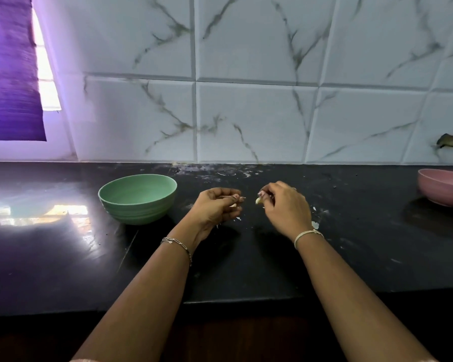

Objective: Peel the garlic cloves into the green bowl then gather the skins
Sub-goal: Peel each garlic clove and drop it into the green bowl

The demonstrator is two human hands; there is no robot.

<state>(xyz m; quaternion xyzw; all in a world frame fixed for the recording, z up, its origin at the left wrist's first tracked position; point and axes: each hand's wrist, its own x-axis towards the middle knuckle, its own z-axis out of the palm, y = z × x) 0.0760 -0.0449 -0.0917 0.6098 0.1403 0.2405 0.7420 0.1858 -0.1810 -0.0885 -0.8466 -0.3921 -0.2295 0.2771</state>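
Right hand (283,205) pinches a pale garlic clove (258,200); left hand (216,206) pinches a thin papery skin strip (239,197). The round ribbed green bowl (139,212) stands just beside it, toward the glossy black counter's (63,257) back edge

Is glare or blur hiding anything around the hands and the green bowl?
Head view: window glare washes the counter left of the green bowl, clear of the work; purple cast that side; wide-angle bending curves the wall tiles; left hand and right hand look slightly soft, so the garlic clove pinched in the right reads, the thin sliver in the left barely.
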